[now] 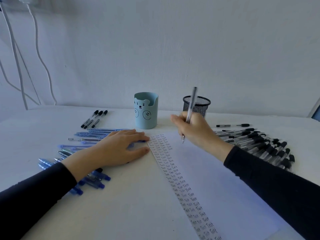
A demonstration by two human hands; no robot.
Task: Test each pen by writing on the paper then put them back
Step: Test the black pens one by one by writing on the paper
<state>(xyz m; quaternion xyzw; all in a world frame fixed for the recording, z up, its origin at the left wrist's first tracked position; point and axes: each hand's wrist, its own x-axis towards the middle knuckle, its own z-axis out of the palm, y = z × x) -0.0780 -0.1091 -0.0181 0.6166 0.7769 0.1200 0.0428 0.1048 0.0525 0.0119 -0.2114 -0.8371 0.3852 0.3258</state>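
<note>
Place: a plain desk corner, home study or small office; hard to say which.
Furniture: a white table (131,196) set against a bare white wall (173,49).
Desk gear: a blue bear-faced pen cup (145,111) and a black mesh pot (201,106) at the back.
Stationery: blue pens (97,135) left, black pens (263,144) right, paper (216,179) between.
Wiring: white cables (45,67) hanging down the wall, left.

White table (131,205). Carries a written-on paper (216,179) at the middle, blue pens (97,134) toward the left edge, black-capped pens (259,141) toward the right edge, bear cup (146,110) and mesh cup (202,105) near the back edge.
</note>
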